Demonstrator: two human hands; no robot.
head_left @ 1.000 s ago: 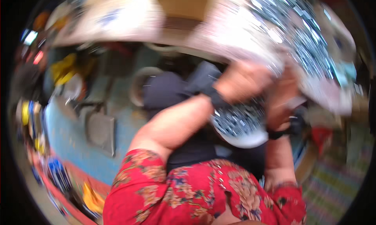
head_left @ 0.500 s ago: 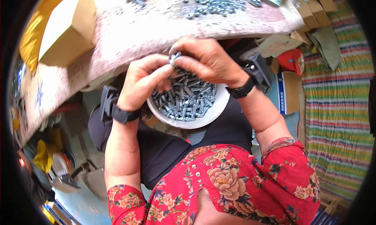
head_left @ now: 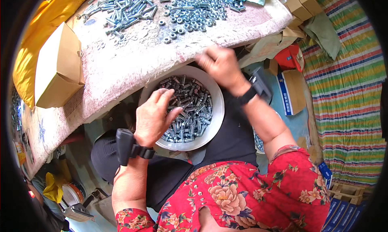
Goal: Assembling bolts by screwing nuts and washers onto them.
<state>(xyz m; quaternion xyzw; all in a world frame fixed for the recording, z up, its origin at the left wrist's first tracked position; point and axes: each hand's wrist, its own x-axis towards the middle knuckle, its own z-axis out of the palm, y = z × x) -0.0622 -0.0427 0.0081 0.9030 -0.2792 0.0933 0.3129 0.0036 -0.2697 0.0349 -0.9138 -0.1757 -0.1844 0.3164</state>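
A white bowl (head_left: 218,114) full of short metal bolt-like fasteners (head_left: 190,125) rests at my lap, against the table edge. My left hand (head_left: 154,115) hovers over its left side, thumb and fingers apart, with nothing visible in it. Beyond the bowl's far right rim is my right hand (head_left: 222,68), close to the table edge. Its fingers look curled but are smeared by motion, so whether it holds anything is hidden. On the table lie loose bolts (head_left: 131,9), a heap of nuts (head_left: 194,13) and thin flat washers (head_left: 135,35).
The cloth-covered table (head_left: 117,72) spans the far side. A cardboard box (head_left: 60,68) stands on its left, beside yellow cloth (head_left: 28,76). On the right are a blue-and-white carton (head_left: 292,92), a red bag (head_left: 290,59) and a striped mat (head_left: 347,123).
My hands, which met over the bowl around a small metal piece, have come apart. The left moved down toward the bolts and the right toward the table edge. The view shows more of the tabletop.
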